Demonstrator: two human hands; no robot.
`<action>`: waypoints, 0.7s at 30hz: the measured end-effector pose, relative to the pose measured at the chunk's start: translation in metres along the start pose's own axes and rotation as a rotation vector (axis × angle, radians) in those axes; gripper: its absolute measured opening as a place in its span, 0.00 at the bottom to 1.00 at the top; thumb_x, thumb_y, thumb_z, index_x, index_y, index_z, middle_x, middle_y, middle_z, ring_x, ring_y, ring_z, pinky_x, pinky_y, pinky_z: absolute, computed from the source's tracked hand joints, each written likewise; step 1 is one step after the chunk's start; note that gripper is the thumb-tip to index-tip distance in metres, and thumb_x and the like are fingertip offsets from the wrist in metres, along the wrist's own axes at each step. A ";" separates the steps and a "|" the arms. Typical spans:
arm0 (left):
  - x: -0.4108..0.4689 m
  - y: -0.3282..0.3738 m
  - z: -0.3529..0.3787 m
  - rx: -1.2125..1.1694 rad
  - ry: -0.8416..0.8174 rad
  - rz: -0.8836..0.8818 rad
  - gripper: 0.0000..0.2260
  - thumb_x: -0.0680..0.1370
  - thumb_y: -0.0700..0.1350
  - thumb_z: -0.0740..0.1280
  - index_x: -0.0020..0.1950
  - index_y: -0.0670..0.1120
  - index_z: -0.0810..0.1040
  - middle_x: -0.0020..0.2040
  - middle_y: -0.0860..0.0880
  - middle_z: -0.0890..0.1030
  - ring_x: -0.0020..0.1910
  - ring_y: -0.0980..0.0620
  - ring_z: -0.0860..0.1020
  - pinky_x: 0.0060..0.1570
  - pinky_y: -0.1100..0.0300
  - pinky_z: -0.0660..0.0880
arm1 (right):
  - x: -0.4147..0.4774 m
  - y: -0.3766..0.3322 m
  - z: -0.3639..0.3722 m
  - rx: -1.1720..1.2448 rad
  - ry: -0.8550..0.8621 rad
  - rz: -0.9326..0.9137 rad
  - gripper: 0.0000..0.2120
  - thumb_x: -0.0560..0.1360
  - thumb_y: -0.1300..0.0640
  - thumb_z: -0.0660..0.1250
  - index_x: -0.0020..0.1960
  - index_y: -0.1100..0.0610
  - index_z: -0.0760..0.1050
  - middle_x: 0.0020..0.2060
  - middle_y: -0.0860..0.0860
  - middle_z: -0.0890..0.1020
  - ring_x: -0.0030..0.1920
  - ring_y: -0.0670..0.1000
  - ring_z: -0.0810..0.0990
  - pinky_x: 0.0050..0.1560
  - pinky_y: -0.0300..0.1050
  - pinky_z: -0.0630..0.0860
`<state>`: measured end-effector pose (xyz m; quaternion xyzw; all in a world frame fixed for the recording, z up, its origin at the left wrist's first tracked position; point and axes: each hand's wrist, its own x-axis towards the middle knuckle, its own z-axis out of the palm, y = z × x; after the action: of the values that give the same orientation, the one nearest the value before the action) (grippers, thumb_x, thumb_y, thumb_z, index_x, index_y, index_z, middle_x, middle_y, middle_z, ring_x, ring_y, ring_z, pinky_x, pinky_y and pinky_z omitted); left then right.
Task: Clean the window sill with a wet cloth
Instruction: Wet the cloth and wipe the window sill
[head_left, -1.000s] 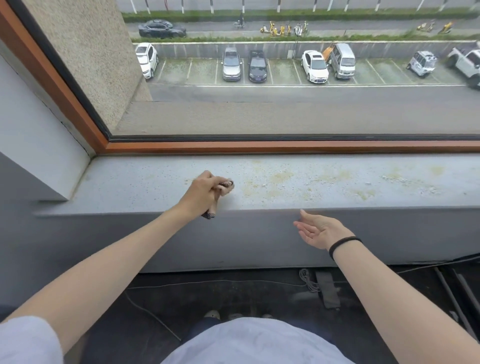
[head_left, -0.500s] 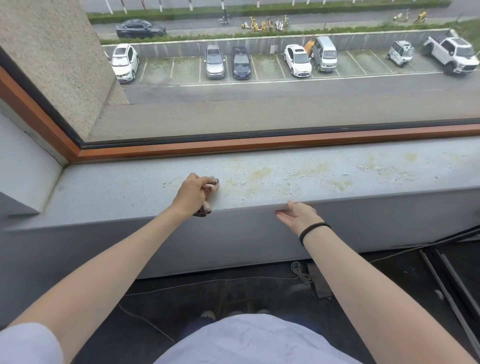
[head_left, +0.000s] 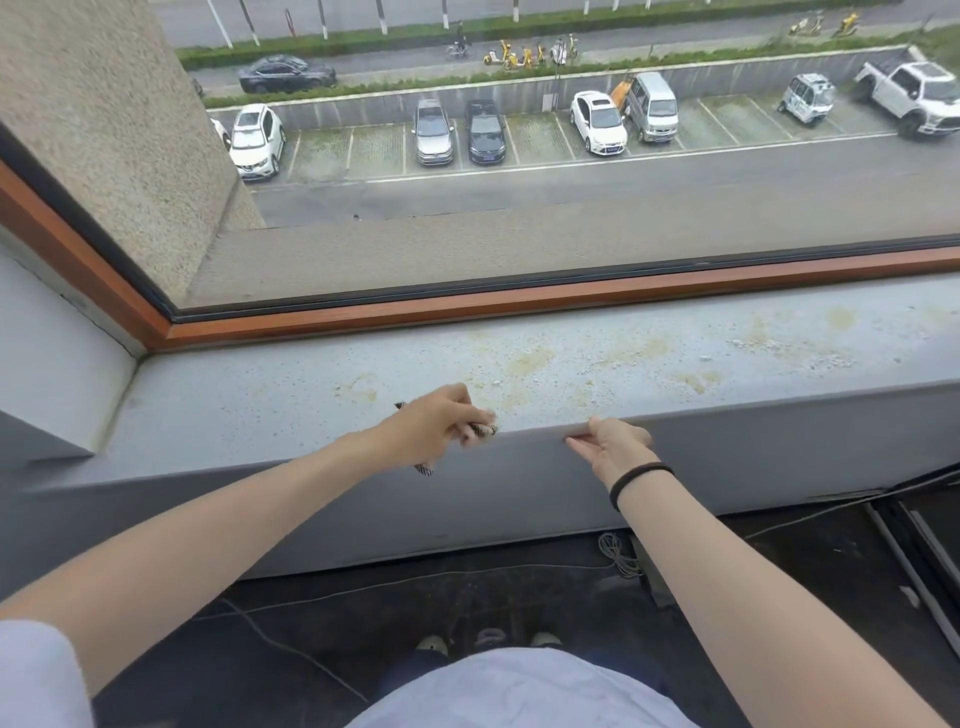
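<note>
left hand (head_left: 436, 426): fingers curled, gripping cloth (head_left: 484, 429) | right hand (head_left: 618, 446): fingers straight, pointing left | both arms outstretched

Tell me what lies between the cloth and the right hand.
Between cloth and right hand: only bare sill edge, with yellowish stains behind it. Head view.

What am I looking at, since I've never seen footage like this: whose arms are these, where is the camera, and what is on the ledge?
No machine here: these are a person's bare arms, filmed by one camera worn on their head, looking down. The left hand grips a small crumpled dark-and-white patterned cloth at the front of the grey window sill. The right hand, a black band on its wrist, rests open against the sill's front edge. Yellowish stains and white crumbs dot the sill.
</note>
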<state>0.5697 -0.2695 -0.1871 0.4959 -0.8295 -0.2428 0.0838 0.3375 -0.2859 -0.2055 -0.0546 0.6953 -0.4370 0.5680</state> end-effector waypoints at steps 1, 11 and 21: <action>0.003 0.001 -0.007 0.022 0.038 0.019 0.13 0.79 0.32 0.59 0.59 0.39 0.78 0.49 0.46 0.72 0.31 0.63 0.75 0.27 0.69 0.71 | 0.000 0.000 0.000 0.005 0.000 0.005 0.13 0.74 0.75 0.62 0.59 0.71 0.70 0.52 0.67 0.77 0.50 0.62 0.80 0.52 0.58 0.79; 0.092 -0.057 -0.034 0.089 0.314 -0.348 0.18 0.75 0.34 0.58 0.61 0.46 0.77 0.56 0.43 0.74 0.56 0.45 0.73 0.56 0.50 0.73 | 0.000 -0.007 -0.003 0.005 -0.004 0.036 0.13 0.74 0.76 0.62 0.58 0.72 0.70 0.54 0.67 0.76 0.54 0.63 0.79 0.51 0.56 0.80; 0.090 -0.042 -0.028 0.017 0.405 -0.188 0.14 0.76 0.32 0.61 0.56 0.43 0.81 0.51 0.42 0.78 0.53 0.44 0.74 0.48 0.54 0.72 | 0.002 -0.007 -0.004 0.000 -0.011 0.047 0.10 0.74 0.76 0.62 0.55 0.72 0.71 0.47 0.66 0.77 0.47 0.62 0.80 0.51 0.58 0.79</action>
<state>0.5685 -0.3728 -0.1923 0.6103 -0.7479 -0.1381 0.2217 0.3307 -0.2889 -0.2021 -0.0406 0.6932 -0.4235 0.5818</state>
